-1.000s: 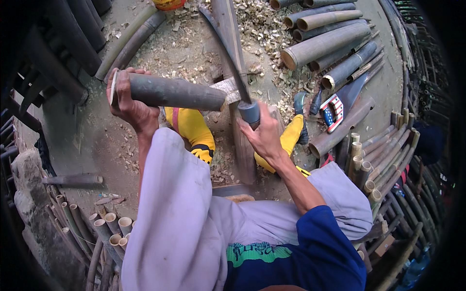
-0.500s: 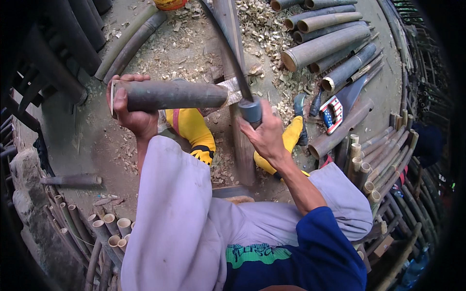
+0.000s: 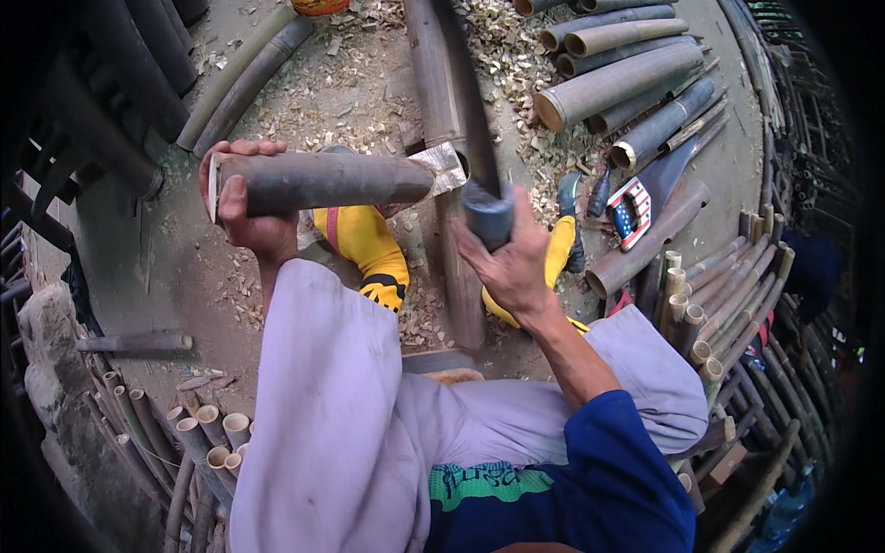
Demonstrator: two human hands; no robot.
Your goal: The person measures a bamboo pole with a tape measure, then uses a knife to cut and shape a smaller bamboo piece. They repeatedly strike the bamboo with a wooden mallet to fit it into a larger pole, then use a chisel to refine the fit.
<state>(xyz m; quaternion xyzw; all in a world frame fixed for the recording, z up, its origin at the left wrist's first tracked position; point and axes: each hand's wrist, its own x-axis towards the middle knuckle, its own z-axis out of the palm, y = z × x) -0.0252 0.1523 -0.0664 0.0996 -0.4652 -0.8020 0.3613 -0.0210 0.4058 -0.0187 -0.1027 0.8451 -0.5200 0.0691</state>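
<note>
My left hand (image 3: 251,207) is closed around the left end of a thick, dark bamboo section (image 3: 323,181), held roughly level. The section's right end is cut down to a pale, flat tongue (image 3: 444,166), which lies over a long bamboo pole (image 3: 431,69) running away from me. In my right hand (image 3: 516,253) is the grey cylindrical handle of a machete (image 3: 472,111). Its dark, curved blade points away from me, just right of the pale tongue. A gap shows between blade and tongue, and the blade's far end leaves the picture at the top.
Wood chips (image 3: 359,101) litter the ground around the pole. Several bamboo sections (image 3: 618,83) lie at the far right, near a saw (image 3: 631,212) with a patterned handle. Bundles of thin bamboo tubes (image 3: 207,433) stand on both sides. My yellow-covered feet flank the pole.
The machete has swung slightly right and its handle has tilted, showing more of its top. My left hand and the bamboo section have barely shifted.
</note>
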